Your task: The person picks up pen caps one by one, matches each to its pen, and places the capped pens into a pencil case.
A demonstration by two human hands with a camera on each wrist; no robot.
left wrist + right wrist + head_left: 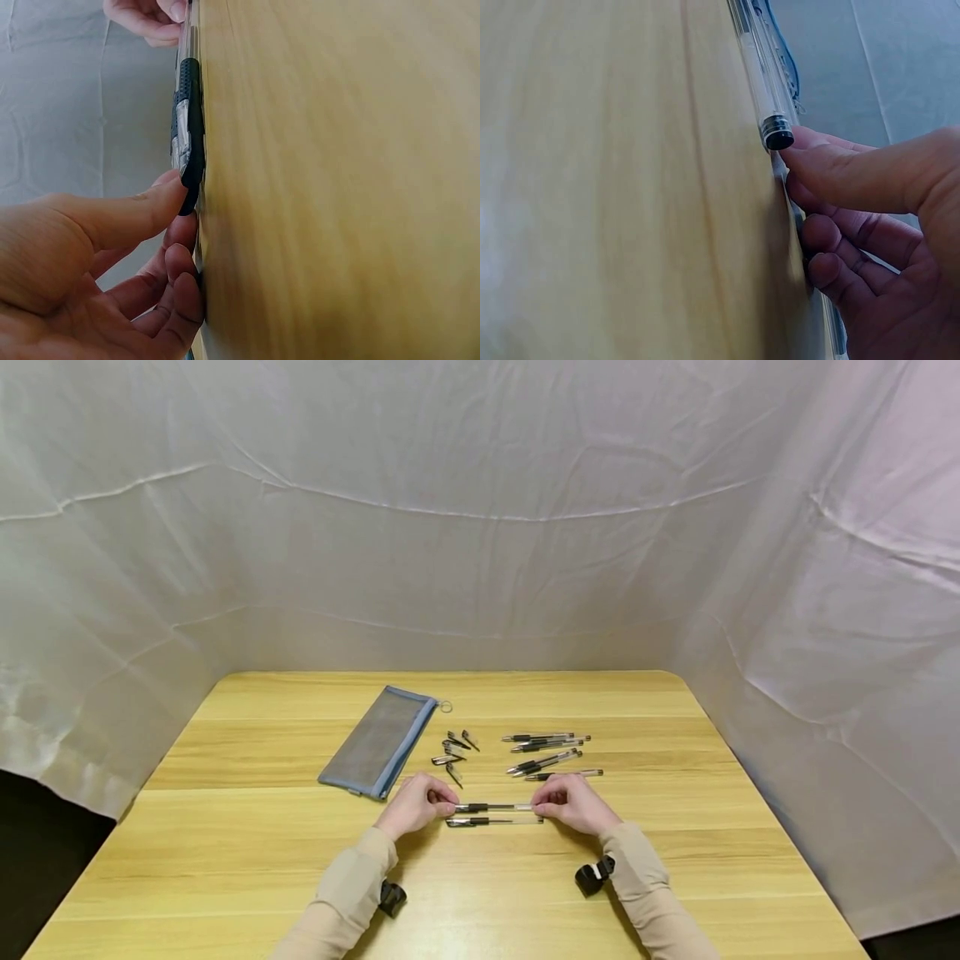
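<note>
Two capped gel pens with clear barrels and black grips lie side by side on the table. My left hand (pixel 415 807) pinches the cap end of the farther pen (pixel 495 807) between thumb and fingers. At its other end, my right hand (pixel 576 804) pinches the clear barrel. Closer to me lies the nearer pen (pixel 480 822), its black cap (pixel 193 150) large in the left wrist view. In the right wrist view, its black end plug (pixel 778 133) sits beside the right thumb and partly hides the farther pen.
Beyond the hands lie several loose pen caps (pixel 453 747) and, to their right, several uncapped pens (pixel 543 742). A blue-edged mesh zip pouch (pixel 371 739) lies flat at left. Pale fabric (pixel 465 568) hangs around the wooden table (pixel 225 827).
</note>
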